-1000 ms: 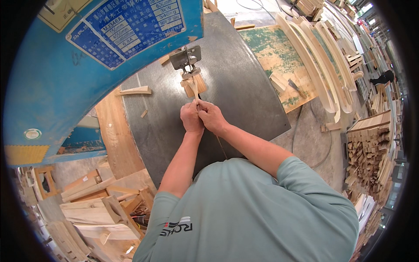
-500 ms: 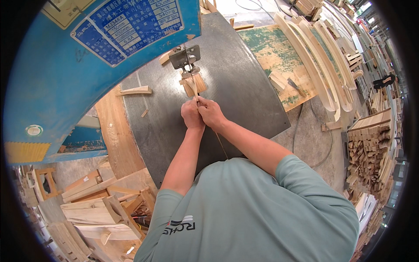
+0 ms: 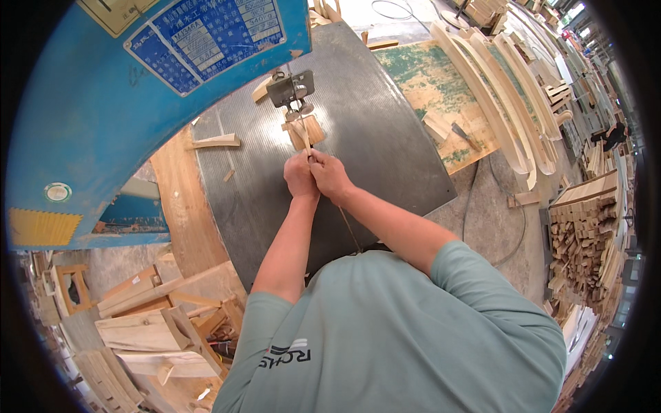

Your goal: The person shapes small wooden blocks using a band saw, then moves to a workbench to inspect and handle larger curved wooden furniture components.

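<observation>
My left hand [image 3: 301, 175] and my right hand [image 3: 330, 177] are pressed together over the dark metal table [image 3: 385, 144] of a bandsaw. Both sets of fingers are closed around the near end of a slim wooden strip [image 3: 307, 142]. Its far end points at the saw's blade guide [image 3: 293, 89], just beyond my knuckles. Beneath the strip lies a small square wooden plate [image 3: 314, 128] in the table surface. My fingers hide the near end of the strip, and the blade itself is hard to make out.
The saw's blue frame [image 3: 89, 131] arches over the left. Wood offcuts [image 3: 217, 141] lie on the table, one near the guide [image 3: 261, 89]. To the right, a worn green board [image 3: 441, 89] borders long curved wooden parts [image 3: 482, 89]. Stacked timber [image 3: 582, 241] stands farther right; boards [image 3: 144, 330] crowd the lower left.
My view has shifted slightly against the blue frame. Both hands keep their grip on the strip near the blade guide, with hardly any visible movement.
</observation>
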A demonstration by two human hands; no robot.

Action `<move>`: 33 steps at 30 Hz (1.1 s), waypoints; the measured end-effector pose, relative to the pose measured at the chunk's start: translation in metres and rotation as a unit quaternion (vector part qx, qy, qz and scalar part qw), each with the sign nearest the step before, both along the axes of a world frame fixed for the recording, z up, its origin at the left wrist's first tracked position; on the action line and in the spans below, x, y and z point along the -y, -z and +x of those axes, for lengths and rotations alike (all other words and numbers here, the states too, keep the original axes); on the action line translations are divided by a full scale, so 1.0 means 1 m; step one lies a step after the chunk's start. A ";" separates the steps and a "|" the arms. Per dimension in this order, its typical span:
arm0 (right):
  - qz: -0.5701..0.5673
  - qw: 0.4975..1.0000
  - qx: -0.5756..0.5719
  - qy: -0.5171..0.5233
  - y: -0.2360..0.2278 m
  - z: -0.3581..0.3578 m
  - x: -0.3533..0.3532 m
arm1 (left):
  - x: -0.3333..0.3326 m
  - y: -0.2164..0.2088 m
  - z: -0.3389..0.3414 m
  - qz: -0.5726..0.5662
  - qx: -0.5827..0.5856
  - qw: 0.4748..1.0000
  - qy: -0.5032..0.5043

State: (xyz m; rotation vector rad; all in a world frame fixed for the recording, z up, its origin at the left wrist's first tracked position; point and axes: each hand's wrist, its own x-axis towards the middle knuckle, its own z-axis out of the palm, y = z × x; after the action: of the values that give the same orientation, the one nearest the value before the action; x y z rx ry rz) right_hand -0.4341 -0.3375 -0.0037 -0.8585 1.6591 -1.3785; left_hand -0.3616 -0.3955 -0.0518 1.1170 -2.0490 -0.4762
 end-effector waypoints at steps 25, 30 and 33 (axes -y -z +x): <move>0.050 0.994 0.091 -0.021 -0.007 0.007 0.010 | 0.019 0.005 0.007 0.026 0.083 0.996 -0.023; 0.061 0.990 0.084 -0.099 -0.004 0.015 -0.004 | -0.003 0.000 0.033 0.012 0.065 0.997 -0.029; 0.039 0.978 0.101 -0.176 0.000 0.022 -0.035 | -0.036 -0.019 0.069 0.018 0.047 0.999 -0.022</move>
State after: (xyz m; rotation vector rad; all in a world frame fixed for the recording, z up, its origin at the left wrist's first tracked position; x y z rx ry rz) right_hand -0.4120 -0.3022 -0.0036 -0.8857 1.3222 -1.1092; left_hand -0.2927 -0.3598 -0.0333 1.2239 -2.0993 -0.4487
